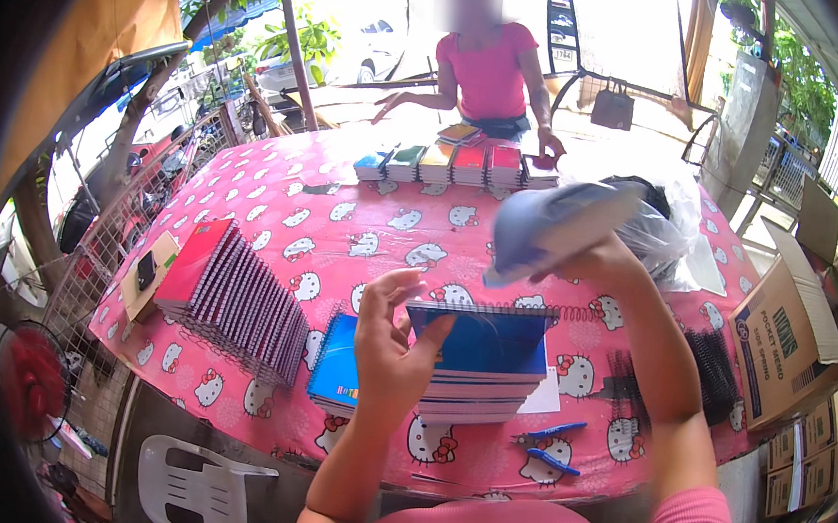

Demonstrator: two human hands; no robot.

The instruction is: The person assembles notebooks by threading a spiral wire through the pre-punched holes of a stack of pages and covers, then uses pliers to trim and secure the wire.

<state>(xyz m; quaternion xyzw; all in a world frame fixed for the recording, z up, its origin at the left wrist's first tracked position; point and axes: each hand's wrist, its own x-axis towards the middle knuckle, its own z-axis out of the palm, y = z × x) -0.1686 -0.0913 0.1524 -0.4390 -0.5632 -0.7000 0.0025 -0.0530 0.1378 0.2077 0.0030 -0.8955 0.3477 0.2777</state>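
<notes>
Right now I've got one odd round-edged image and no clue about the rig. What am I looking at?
No robot: these are a person's bare hands. The one picture comes from a wide fisheye camera on their head, looking down, so straight edges bend.

The left hand has its thumb over the blue notebook stack. The right hand holds a blurred blue-and-pale object, perhaps a notebook; blur hides the details.

On the pink tablecloth are also a red-covered notebook stack, a blue-handled tool, black wire coils and, farther off, small coloured notebook stacks. Another person stands across the table.
</notes>
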